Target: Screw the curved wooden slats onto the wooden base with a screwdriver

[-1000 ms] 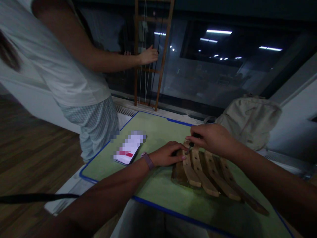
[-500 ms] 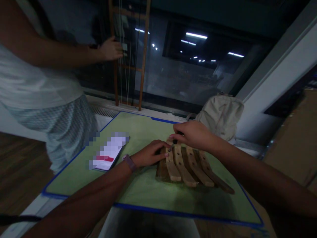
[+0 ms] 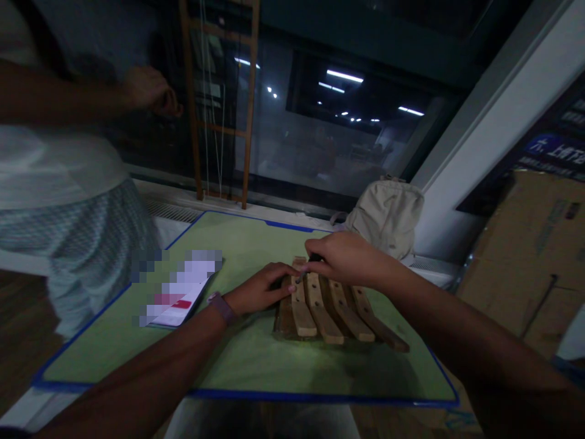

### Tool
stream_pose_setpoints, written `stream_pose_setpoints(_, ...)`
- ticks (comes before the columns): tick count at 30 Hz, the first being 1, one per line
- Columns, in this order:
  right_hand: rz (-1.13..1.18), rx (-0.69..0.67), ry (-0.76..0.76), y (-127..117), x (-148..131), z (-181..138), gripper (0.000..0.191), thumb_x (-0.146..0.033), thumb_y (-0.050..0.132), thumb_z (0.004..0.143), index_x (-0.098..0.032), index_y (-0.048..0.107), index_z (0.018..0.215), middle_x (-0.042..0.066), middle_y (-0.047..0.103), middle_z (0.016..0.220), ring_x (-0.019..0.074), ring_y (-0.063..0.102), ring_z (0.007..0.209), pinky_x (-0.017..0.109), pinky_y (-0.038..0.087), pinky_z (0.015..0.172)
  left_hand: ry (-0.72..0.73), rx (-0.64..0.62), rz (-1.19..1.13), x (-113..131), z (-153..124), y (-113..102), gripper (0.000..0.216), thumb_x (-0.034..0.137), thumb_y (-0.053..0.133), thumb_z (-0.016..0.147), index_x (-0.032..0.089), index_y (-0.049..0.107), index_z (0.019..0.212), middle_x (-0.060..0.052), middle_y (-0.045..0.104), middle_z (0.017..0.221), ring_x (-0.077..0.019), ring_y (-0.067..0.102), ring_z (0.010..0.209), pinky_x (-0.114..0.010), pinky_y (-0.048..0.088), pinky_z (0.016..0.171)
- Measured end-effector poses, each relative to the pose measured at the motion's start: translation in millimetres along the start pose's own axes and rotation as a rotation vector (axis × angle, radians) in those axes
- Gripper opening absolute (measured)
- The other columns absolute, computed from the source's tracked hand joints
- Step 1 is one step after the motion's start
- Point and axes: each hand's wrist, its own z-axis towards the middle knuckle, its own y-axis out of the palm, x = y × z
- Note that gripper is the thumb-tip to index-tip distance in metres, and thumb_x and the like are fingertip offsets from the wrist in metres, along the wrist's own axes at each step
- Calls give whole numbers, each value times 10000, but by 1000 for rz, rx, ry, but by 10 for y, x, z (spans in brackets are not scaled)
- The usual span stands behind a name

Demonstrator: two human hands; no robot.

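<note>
Pinkish wristband [image 3: 220,304] by left hand [image 3: 259,292]

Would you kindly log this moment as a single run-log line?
left hand: resting on wooden slats | right hand: holding small dark tool at slat ends | surface: green mat

text log | blue sign [image 3: 554,151] far right: white Chinese characters, too blurred to read | sheet [image 3: 176,292] on counter [image 3: 247,238]: pixelated, red patch, no legible print | cardboard boxes [image 3: 516,244]: dark marks, unreadable
</note>
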Motion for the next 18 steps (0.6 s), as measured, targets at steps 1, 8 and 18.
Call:
stream_pose_setpoints(1,41,-6,-58,-4,-39,-46,185,-358,521,900,-184,586,913,47,615,845,162,540,724,261,300,592,-3,0,-5,-5,1,4,327,406,525,907,206,566,1163,-79,618,1154,-225,556,1078,-368,429,969)
stream_pose_setpoints(8,214,116,-230,135,-25,83,126,-87,501,850,-150,562,940,70,565,991,154,527,859,256,377,711,-25,16,-6,-46,-8,23,334,409,529,904,200,570,1162,-75,612,1169,-230,546,1113,-368,415,990)
stream_pose_setpoints(18,30,30,-139,49,-111,97,217,-377,501,920,-180,591,916,51,654,914,165,575,763,258,268,575,-12,6,-5,-26,1,24,322,405,519,910,194,571,1148,-89,606,1174,-228,542,1114,-377,416,988)
